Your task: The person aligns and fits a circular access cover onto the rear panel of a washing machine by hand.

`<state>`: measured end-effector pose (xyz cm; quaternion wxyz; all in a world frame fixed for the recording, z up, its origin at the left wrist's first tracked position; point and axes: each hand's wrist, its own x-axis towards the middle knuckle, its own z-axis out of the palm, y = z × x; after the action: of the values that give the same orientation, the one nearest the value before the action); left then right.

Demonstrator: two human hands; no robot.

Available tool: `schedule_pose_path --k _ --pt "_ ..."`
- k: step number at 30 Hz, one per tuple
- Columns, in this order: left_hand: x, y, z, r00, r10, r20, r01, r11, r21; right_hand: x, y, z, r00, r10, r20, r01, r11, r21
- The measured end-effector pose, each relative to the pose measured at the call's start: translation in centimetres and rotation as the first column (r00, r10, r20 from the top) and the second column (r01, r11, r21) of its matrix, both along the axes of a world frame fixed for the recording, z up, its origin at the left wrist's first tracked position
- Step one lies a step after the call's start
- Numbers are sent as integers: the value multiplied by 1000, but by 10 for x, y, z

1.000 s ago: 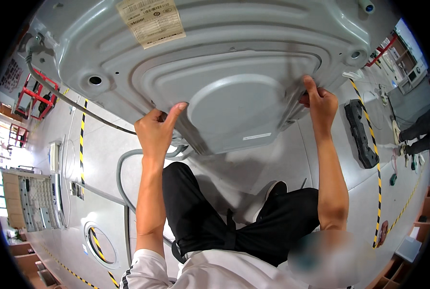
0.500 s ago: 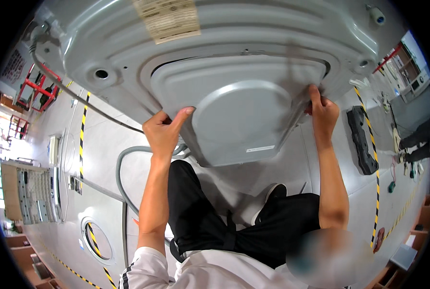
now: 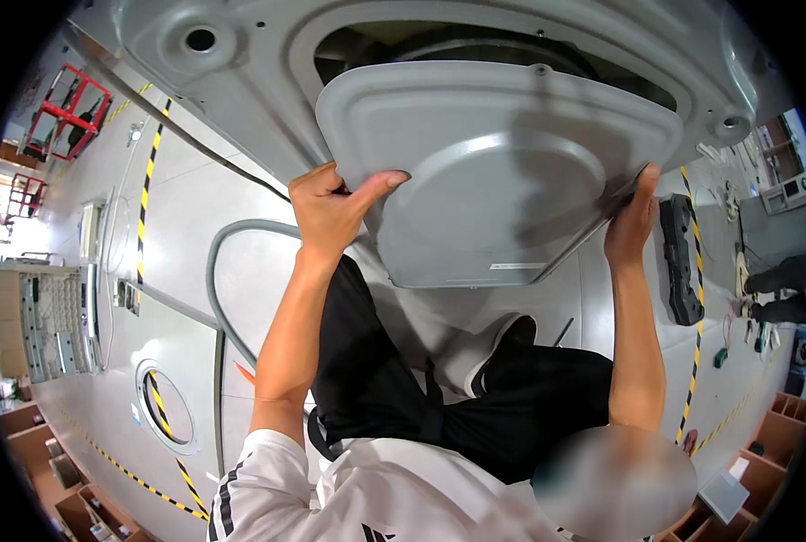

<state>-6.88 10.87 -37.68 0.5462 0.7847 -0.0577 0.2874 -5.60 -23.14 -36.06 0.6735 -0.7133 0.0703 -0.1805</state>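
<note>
A grey metal cover panel [image 3: 493, 194] with a raised round centre is tilted away from the grey sheet-metal back of a large appliance [image 3: 267, 72]. Above the panel's top edge, the opening [image 3: 358, 45] in the housing shows a dark curved part inside. My left hand [image 3: 329, 215] grips the panel's left edge, thumb on the outer face and fingers behind. On the opposite edge, my right hand [image 3: 633, 226] holds it with the thumb up along the side; its fingers are mostly hidden behind the panel.
A grey hose [image 3: 215, 271] loops on the floor at left, beside a flat panel with a round hole [image 3: 195, 361]. A cable [image 3: 181, 131] hangs along the housing. A black foam-like block [image 3: 680, 262] lies right, near striped tape. Another person's legs [image 3: 782, 280] show at far right.
The cover panel has come away from the housing at its top, baring the dark opening. Both hands moved with it, and the view has shifted slightly.
</note>
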Motion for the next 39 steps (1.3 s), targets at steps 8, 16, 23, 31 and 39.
schedule_pose_path --k 8,16,23,31,39 --pt "-12 -21 28 975 -213 68 207 975 77 -19 -10 12 992 -74 104 39 952 305" --pt "-50 17 -38 969 -229 87 245 896 -370 -40 -17 54 936 -285 206 213 926 313" --pt "-122 -31 -122 682 -440 -585 222 886 -408 -68 -24 82 858 -499 121 408 805 430" --pt "-134 -56 -166 610 -584 -536 211 771 -601 -111 -32 84 864 -493 101 402 796 452" --pt "-109 -36 -69 911 -407 -64 332 819 -468 -131 -37 66 803 -537 -258 542 478 691"
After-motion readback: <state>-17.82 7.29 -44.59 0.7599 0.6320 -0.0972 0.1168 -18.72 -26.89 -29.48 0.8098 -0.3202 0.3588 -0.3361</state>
